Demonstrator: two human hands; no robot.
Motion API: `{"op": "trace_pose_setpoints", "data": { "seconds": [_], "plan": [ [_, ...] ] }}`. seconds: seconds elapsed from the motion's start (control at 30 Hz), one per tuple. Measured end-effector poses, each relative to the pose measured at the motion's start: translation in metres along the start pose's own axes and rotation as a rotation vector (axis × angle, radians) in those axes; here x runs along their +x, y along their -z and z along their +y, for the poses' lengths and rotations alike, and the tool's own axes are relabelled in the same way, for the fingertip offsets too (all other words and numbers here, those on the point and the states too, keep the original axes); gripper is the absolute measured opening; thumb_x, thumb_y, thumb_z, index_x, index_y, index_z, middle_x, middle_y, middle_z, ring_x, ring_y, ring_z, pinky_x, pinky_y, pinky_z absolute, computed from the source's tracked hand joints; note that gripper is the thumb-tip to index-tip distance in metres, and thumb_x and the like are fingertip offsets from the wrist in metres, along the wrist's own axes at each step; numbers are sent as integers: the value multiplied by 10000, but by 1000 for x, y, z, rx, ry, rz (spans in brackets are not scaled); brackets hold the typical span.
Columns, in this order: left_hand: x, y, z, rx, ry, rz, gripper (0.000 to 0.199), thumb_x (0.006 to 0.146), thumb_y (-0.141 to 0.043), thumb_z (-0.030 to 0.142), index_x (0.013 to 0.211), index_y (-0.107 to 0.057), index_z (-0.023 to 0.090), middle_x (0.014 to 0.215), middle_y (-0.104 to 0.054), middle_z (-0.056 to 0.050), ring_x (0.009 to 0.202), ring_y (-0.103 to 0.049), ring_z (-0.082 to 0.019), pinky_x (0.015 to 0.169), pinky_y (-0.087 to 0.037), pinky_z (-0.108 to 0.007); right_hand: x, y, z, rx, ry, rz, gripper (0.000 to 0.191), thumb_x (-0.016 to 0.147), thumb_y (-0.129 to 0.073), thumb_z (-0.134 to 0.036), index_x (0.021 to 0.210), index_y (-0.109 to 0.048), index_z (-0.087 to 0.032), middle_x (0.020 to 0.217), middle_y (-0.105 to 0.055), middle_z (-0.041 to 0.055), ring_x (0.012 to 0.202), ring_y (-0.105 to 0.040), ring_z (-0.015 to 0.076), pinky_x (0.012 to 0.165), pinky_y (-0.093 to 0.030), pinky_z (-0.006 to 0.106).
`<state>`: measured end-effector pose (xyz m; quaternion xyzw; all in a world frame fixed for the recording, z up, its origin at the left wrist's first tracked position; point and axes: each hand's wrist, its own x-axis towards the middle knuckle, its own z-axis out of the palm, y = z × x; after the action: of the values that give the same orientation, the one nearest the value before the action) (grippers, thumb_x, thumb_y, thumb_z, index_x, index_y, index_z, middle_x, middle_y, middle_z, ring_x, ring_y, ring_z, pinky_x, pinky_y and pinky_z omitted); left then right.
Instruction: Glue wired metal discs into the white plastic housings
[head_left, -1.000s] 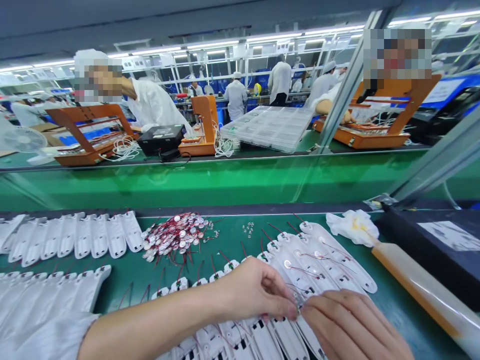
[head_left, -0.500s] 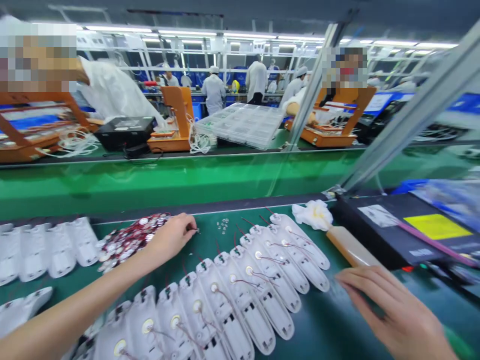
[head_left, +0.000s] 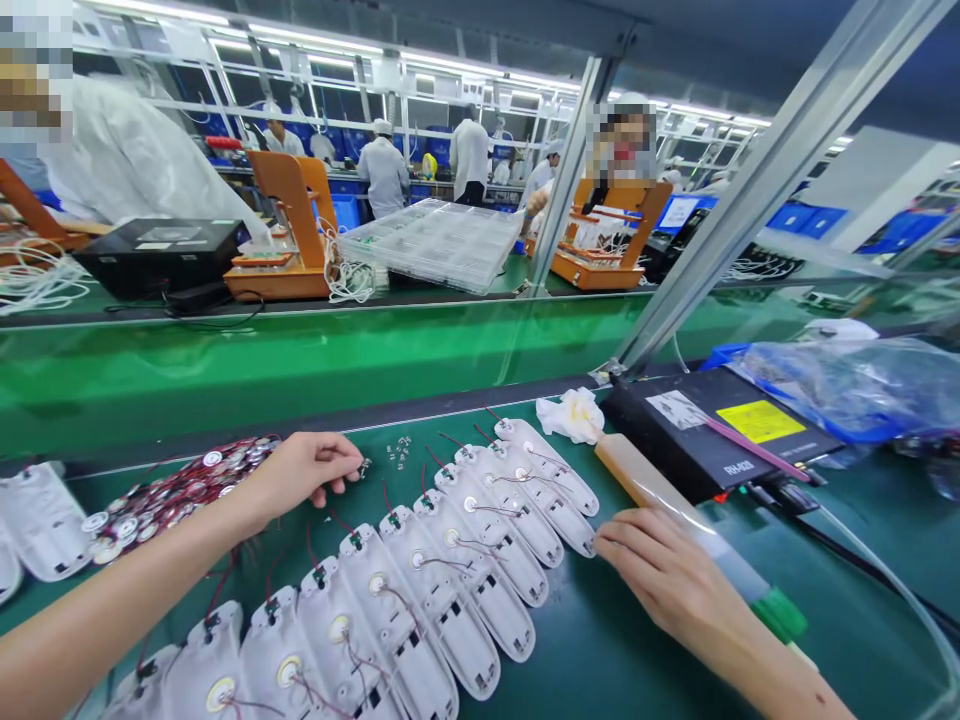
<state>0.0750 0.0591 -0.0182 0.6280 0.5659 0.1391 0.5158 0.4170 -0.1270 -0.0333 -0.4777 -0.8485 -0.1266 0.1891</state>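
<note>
Small metal pieces [head_left: 400, 455]: one loose cluster, perhaps eight, too fine for a sure count, on the smooth green tabletop [head_left: 577, 640]. Left hand [head_left: 311, 470] just beside them, thumb and forefinger narrowed to a pinch at a few more bits; cannot tell whether one is held. Nearer, one slanting row of white shells [head_left: 439, 605], about ten, side by side, near end running out of frame: plastic, long, hollow, round-ended. Round discs [head_left: 377, 582] inside them, ten counted, pale centres, yellowish rims, thin dark wires trailing. Right hand [head_left: 667, 560] palm down, fingers together, tips close to the shell ends; underside hidden, cannot tell if it holds anything. Just beside it, one tube [head_left: 652, 485], translucent, amber along one edge, one crumpled white wad [head_left: 571, 415] at its tip. One black box [head_left: 690, 430], flat-topped, one yellow label. Leftward, one heap of wired discs [head_left: 172, 490], past counting, partly behind the forearm. Across the green panel [head_left: 420, 345]: one clear gridded tray [head_left: 442, 240], rigid, thin-walled; orange fixtures [head_left: 289, 200], three, one cut off by the frame edge.
</note>
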Motion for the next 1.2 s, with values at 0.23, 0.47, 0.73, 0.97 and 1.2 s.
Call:
{"op": "trace_pose_setpoints", "data": {
  "seconds": [0.23, 0.47, 0.73, 0.97, 1.2],
  "plan": [
    [3, 3, 1, -53, 61, -93, 367, 531, -718, 401, 769, -623, 138, 739, -626, -29, 598, -523, -108, 406, -407, -144, -2, -2, 3, -9, 48, -2, 227, 885, -350, -79, 901, -569, -137, 882, -597, 22, 866, -481, 149, 796, -381, 304],
    [-2, 0, 5, -91, 66, -106, 363, 553, -720, 415, 766, -624, 136, 748, -627, -26, 618, -527, -102, 403, -397, -126, -2, -8, 2, -47, 72, 58, 223, 845, -399, -31, 939, -577, -126, 879, -604, 40, 846, -497, 158, 773, -406, 304],
    [2, 4, 5, 10, 37, 30, 320, 473, -721, 371, 654, -605, 134, 600, -626, -29, 524, -530, -121, 378, -401, -165, 0, 3, -2, -91, -35, 195, 175, 844, -454, -59, 962, -562, -131, 862, -594, 67, 799, -523, 162, 748, -413, 310],
    [9, 4, -2, 109, -73, 122, 156, 555, -673, 222, 643, -574, 142, 561, -621, -2, 490, -545, -115, 430, -402, -178, 14, 1, -16, 18, -124, 193, 252, 841, -457, -71, 1038, -533, -208, 918, -594, 34, 821, -548, 176, 789, -420, 343],
    [7, 7, -3, 208, -196, 173, 103, 591, -657, 157, 660, -581, 160, 589, -638, 15, 559, -598, -129, 549, -432, -196, 35, 5, -32, 102, -170, 281, 240, 833, -473, -68, 989, -538, -239, 895, -587, 19, 814, -544, 182, 774, -423, 337]
  ]
}}
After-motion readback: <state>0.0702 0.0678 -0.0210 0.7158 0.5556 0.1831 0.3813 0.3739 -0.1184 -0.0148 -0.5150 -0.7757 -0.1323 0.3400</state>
